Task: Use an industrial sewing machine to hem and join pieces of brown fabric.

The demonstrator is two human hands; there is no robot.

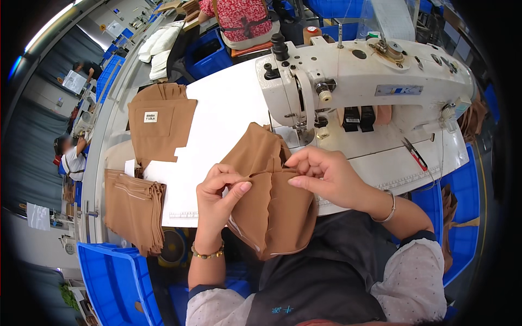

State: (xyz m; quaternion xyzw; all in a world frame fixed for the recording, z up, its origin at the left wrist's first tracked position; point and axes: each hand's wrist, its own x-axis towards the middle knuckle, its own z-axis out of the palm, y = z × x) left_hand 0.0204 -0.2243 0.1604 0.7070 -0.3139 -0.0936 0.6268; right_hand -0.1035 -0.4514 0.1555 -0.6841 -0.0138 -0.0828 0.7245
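Brown fabric piece (291, 214), sewn into a hollow, pouch-like shape, hangs between the person's two hands at the near edge of the white tabletop (217, 117), in front of the sewing machine (348, 76). The left hand (220, 193) pinches its upper edge between thumb and forefinger; its other fingers are curled and partly hidden. The right hand (331, 176) pinches the edge opposite, thumb below and forefinger above, close to the seam, though the exact grip on the cloth is hard to make out. Folds hide the inside of the piece, and its far end covers part of the tabletop near the needle area, where the needle itself cannot be made out.

To the left lie a stack of brown panels (133, 209) and, beyond it, brown pieces with a pale label (157, 122); how many is unclear. Red-handled snips (416, 155) rest right of the machine bed. A blue bin (467, 239) at the right is partly covered by the tabletop. At the top, a seated co-worker (244, 22) is cut off by the frame.
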